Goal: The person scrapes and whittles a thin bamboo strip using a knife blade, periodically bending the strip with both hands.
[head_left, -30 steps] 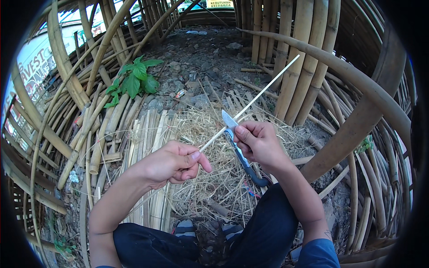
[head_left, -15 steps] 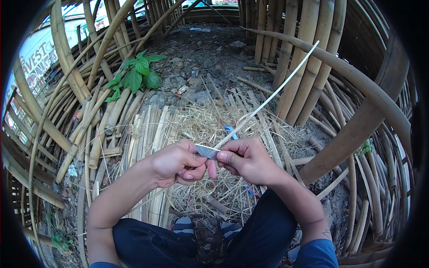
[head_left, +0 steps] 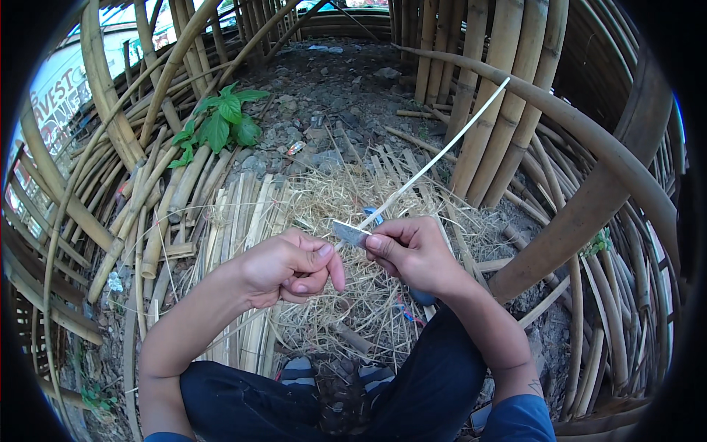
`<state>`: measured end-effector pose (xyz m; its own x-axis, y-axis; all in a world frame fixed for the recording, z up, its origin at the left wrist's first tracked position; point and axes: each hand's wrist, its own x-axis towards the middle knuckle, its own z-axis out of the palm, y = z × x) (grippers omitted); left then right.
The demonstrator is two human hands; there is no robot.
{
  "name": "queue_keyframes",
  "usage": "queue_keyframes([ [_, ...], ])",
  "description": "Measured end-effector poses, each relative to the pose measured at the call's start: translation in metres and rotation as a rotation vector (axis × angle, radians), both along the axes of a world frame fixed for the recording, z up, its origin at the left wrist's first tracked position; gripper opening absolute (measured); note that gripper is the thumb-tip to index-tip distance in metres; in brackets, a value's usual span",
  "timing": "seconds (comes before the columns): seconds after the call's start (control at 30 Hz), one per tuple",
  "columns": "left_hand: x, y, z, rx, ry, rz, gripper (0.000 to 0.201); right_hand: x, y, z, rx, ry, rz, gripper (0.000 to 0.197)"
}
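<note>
My right hand [head_left: 412,250] is closed on a flat grey metal blade [head_left: 349,233], its thumb on top and its free end pointing left. A long, thin, pale bamboo strip [head_left: 442,152] rises from behind the blade to the upper right, its lower end hidden at the blade and fingers. My left hand [head_left: 289,269] sits a little left of the blade, apart from it. Its thumb presses against the forefinger and another finger points down; anything pinched there is too small to make out.
Curly shavings [head_left: 331,191] and split bamboo slats [head_left: 247,214] cover the ground before my knees. A blue object [head_left: 373,216] lies just beyond the blade. A thick slanting bamboo pole [head_left: 567,221] stands at my right; a leafy plant [head_left: 217,127] grows at far left.
My left hand has come off the blade and moved slightly left and down. The blade and strip have shifted a little in my right hand, the strip's tip lower and further left.
</note>
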<state>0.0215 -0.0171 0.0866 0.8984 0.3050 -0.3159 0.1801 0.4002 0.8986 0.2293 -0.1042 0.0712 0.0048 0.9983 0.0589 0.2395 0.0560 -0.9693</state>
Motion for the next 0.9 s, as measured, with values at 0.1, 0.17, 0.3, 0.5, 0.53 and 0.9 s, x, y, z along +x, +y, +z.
queue_keyframes([
  [0.1, -0.001, -0.001, -0.001, 0.004, 0.01, 0.012, 0.036, 0.001, -0.001, 0.003, 0.015, 0.001, -0.002, 0.021],
  [0.17, -0.003, 0.0, -0.002, 0.001, 0.009, 0.017, 0.036, 0.001, -0.001, 0.004, 0.014, -0.005, 0.014, 0.021],
  [0.3, -0.007, 0.0, -0.003, 0.008, 0.016, 0.034, 0.036, 0.008, 0.0, 0.004, 0.028, 0.022, -0.083, 0.021],
  [0.5, -0.013, -0.004, -0.002, 0.007, 0.044, 0.054, 0.036, 0.012, -0.001, 0.006, 0.023, 0.003, -0.113, 0.021],
  [0.53, -0.014, -0.004, -0.003, 0.014, 0.043, 0.044, 0.035, 0.013, -0.001, 0.005, 0.012, -0.017, -0.103, 0.021],
  [0.9, -0.031, -0.01, -0.008, 0.003, 0.09, 0.116, 0.036, 0.044, 0.01, 0.001, 0.15, 0.13, -0.283, 0.024],
])
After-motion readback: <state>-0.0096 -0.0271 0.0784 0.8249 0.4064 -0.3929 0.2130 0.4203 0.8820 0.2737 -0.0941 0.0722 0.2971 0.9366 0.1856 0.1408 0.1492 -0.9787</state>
